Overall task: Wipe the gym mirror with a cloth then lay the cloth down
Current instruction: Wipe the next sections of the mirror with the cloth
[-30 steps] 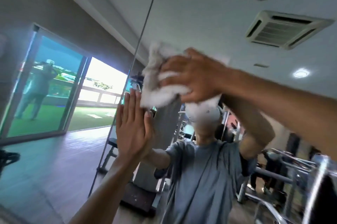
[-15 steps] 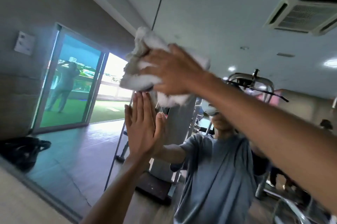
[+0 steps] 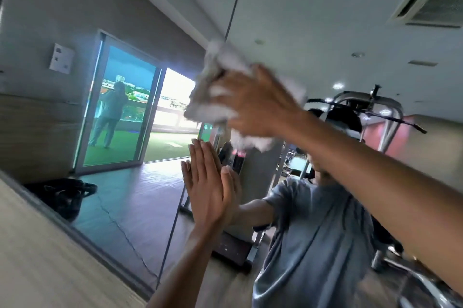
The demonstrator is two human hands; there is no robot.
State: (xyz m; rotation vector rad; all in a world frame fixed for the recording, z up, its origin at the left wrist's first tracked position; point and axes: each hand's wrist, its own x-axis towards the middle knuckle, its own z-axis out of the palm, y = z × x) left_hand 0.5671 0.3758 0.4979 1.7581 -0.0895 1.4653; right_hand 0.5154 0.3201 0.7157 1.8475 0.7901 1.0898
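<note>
A pale wood-grain wall panel meets the slanting grey edge of the large glass wall mirror, whose smooth pane has open room to the left of the hands. The left hand lies flat on the glass, fingers straight and together, over the thin dark seam between panes. Above it, the crumpled fluffy white cloth is bunched against the mirror, and the right hand grips it with curled fingers.

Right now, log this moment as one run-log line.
phase: wiping | right hand: grips white cloth against mirror | left hand: flat on mirror | lay-down: not yet done
</note>
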